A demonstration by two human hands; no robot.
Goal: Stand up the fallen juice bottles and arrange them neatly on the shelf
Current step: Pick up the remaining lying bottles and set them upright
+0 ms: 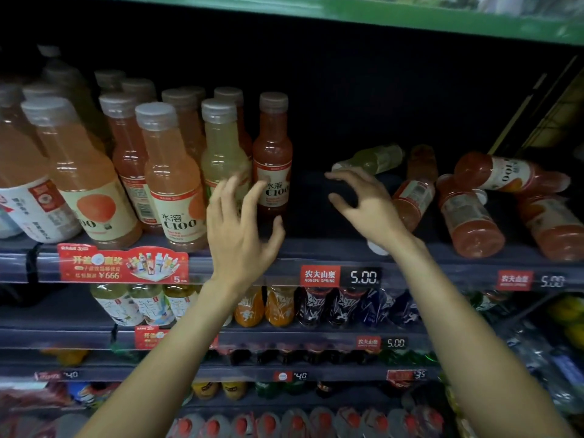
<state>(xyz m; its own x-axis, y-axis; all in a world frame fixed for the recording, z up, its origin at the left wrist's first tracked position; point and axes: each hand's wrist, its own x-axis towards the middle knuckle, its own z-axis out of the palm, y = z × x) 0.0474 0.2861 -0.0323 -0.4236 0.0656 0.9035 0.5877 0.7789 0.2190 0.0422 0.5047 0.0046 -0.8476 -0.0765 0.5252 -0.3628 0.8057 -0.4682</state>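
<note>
Several C100 juice bottles stand upright at the shelf's left; the rightmost is a red one (272,159), beside a pale yellow one (222,147). My left hand (240,229) hovers just in front of them, fingers spread, holding nothing. At the right, fallen bottles lie in a heap: a pale yellow one (374,159) at the back, a red one (414,197) leaning, another red one (471,219), one on top (512,175), and one at the far right (553,229). My right hand (363,200) is open over the gap, just left of the leaning red bottle. A white cap (377,248) shows below my wrist.
The shelf edge (284,267) carries price tags reading 5.00 (363,276) and a red promotional tag (123,263). A dark gap lies between the standing and the fallen bottles. Lower shelves hold rows of other drinks (278,308). A green shelf (347,11) runs overhead.
</note>
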